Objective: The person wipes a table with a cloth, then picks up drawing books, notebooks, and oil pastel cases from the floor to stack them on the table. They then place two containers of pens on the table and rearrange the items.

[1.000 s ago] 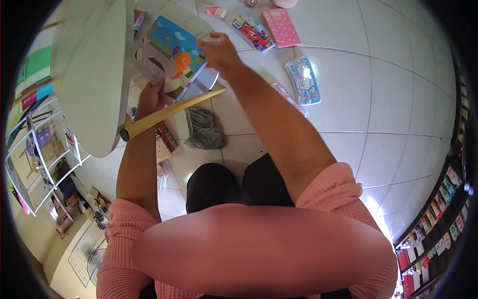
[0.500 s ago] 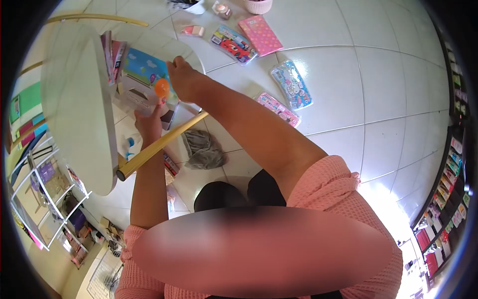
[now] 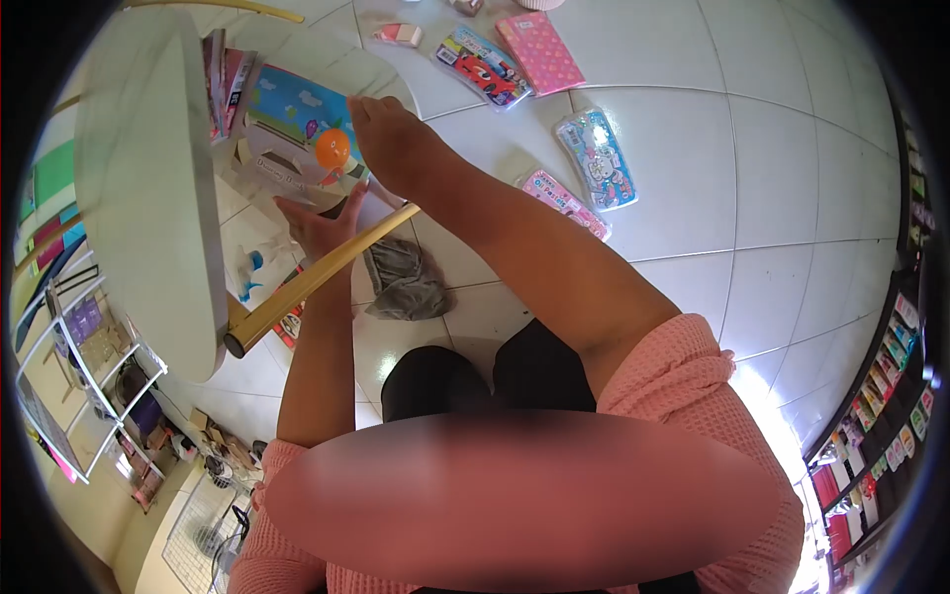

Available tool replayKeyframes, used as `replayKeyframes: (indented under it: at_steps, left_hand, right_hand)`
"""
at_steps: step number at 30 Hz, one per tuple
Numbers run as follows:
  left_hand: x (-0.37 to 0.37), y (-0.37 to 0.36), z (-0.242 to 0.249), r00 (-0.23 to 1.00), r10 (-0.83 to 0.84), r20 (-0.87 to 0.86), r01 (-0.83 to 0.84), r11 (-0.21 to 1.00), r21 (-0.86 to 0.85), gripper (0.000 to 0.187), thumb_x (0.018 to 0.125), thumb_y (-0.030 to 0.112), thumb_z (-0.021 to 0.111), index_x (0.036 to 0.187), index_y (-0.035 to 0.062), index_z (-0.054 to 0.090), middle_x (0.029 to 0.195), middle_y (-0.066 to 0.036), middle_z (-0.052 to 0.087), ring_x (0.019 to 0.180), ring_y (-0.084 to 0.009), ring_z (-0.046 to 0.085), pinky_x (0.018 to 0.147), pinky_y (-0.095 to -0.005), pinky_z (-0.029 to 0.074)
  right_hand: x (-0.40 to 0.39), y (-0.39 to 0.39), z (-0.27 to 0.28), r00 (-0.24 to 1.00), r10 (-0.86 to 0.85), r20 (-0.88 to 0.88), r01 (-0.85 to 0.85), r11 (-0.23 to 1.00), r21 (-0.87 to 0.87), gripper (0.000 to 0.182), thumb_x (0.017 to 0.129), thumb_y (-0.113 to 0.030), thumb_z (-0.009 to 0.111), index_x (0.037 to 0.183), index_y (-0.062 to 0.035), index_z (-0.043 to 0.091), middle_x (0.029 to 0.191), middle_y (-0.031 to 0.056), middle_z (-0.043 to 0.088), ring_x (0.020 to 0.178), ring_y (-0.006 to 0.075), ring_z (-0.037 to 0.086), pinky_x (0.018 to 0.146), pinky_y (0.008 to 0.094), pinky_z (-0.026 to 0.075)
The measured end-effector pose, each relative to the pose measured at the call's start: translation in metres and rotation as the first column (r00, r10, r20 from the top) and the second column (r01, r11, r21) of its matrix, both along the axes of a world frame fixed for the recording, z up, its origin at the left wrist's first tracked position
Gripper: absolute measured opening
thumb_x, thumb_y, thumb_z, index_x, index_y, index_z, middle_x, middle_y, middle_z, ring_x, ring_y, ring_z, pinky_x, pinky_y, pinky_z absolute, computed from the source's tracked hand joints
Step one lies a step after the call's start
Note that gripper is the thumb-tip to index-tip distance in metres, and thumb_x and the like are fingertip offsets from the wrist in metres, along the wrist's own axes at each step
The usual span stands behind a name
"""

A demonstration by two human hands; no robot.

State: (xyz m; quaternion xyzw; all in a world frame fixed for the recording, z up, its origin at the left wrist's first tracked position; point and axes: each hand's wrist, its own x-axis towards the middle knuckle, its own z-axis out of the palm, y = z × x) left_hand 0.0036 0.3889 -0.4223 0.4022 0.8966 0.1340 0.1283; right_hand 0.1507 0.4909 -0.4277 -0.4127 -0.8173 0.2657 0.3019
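A drawing book point(image 3: 277, 163) with a blue sky picture and an orange balloon-like figure is tilted in front of me, beside the round marble-look table top point(image 3: 148, 198). At its lower edge is my left hand point(image 3: 327, 228), thumb and fingers spread wide around that edge. My right hand point(image 3: 391, 144) is closed with curled fingers at the book's right side, part of the grip hidden behind the hand. Thin upright books point(image 3: 226, 84) stand just left of the drawing book. A gold table leg point(image 3: 317, 287) crosses over my left forearm.
On the tiled floor lie a pink patterned notebook point(image 3: 541, 54), a red-and-blue pack point(image 3: 483, 67), a blue pack point(image 3: 599, 158) and a pink oil pastels pack point(image 3: 566, 203). A grey plastic bag point(image 3: 406, 282) lies near my knees. A white wire rack point(image 3: 94, 366) stands at left.
The view has shifted slightly. My left hand has moved a little to the right along the book's lower edge, its fingers now more spread. The right hand stays at the book's side.
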Motion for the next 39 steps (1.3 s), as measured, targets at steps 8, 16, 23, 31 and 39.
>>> replayKeyframes:
  at_steps: [8, 16, 23, 31, 39]
  left_hand:
    - [-0.036, -0.012, -0.017, 0.907, -0.054, 0.419, -0.106, 0.931, 0.35, 0.12, 0.066, 0.033, 0.087, 0.145, -0.0074, 0.007, 0.145, -0.028, 0.028, 0.134, -0.0358, 0.034, 0.11, -0.0414, 0.034]
    - [-0.035, -0.013, -0.013, 0.871, -0.016, 0.492, -0.194, 0.908, 0.373, 0.103, 0.069, 0.022, 0.087, 0.143, -0.005, 0.021, 0.145, -0.022, 0.032, 0.131, -0.0301, 0.04, 0.106, -0.0376, 0.039]
    - [-0.02, -0.007, -0.004, 0.886, -0.046, 0.462, -0.111, 0.945, 0.307, 0.107, 0.067, 0.021, 0.088, 0.143, -0.007, 0.018, 0.142, -0.025, 0.032, 0.134, -0.0321, 0.035, 0.108, -0.0391, 0.037]
    - [0.006, -0.007, 0.011, 0.985, -0.153, 0.078, 0.148, 0.987, 0.062, 0.128, 0.056, 0.042, 0.089, 0.145, -0.0033, 0.009, 0.143, -0.028, 0.025, 0.132, -0.0456, 0.028, 0.109, -0.0504, 0.031]
    - [0.001, -0.005, 0.007, 0.987, -0.121, 0.108, 0.114, 0.991, 0.069, 0.13, 0.054, 0.039, 0.091, 0.144, -0.0059, 0.008, 0.145, -0.029, 0.023, 0.134, -0.0448, 0.026, 0.11, -0.0493, 0.03]
  right_hand:
    - [0.008, 0.003, 0.004, 0.999, 0.047, 0.022, -0.044, 0.993, -0.112, 0.048, 0.083, -0.002, 0.051, 0.128, 0.0101, 0.043, 0.105, 0.0195, 0.062, 0.098, 0.033, 0.058, 0.085, 0.0385, 0.05]
    - [0.021, 0.006, 0.0, 0.997, 0.031, -0.071, -0.041, 0.99, -0.137, 0.061, 0.075, 0.001, 0.064, 0.132, 0.0063, 0.042, 0.108, 0.0199, 0.061, 0.104, 0.0352, 0.056, 0.088, 0.0399, 0.05]
    - [0.021, 0.007, -0.001, 0.998, 0.029, -0.048, -0.034, 0.993, -0.109, 0.074, 0.069, 0.001, 0.072, 0.135, 0.0024, 0.039, 0.117, 0.0197, 0.057, 0.108, 0.0351, 0.055, 0.089, 0.0399, 0.05]
    - [0.017, -0.004, 0.0, 0.992, -0.01, -0.127, -0.007, 0.992, -0.13, 0.072, 0.071, 0.003, 0.069, 0.136, 0.0029, 0.037, 0.119, 0.0197, 0.055, 0.11, 0.0372, 0.053, 0.093, 0.0409, 0.048]
    - [0.02, 0.002, 0.009, 0.998, 0.031, -0.045, -0.043, 0.961, -0.272, 0.071, 0.072, 0.004, 0.066, 0.137, 0.0013, 0.037, 0.122, 0.0207, 0.054, 0.115, 0.0367, 0.051, 0.097, 0.0409, 0.045]
